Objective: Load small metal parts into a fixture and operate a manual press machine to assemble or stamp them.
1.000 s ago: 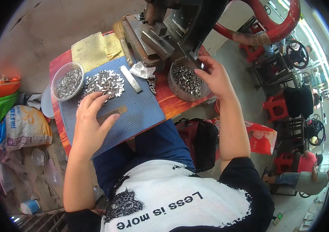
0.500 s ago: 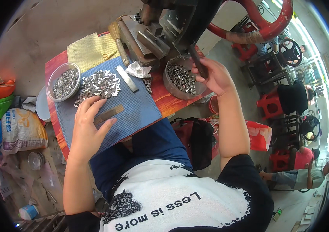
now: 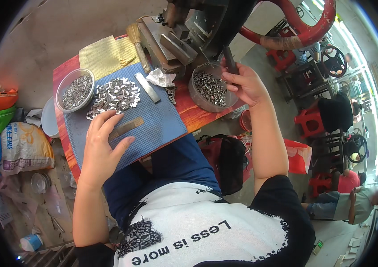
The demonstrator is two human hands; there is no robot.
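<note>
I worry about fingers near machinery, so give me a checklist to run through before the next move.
1. Dark bar gripped by the right hand: ok, between thumb and fingers.
2. Dark bar clear of the machine: cannot tell; the gap is hard to judge from this view.
3. Left hand away from the machine: ok, over the blue mat.
4. Left hand off the flat strip beside it: cannot tell.
5. Blue mat free of loose pieces: not ok, a pile of metal pieces lies there.
</note>
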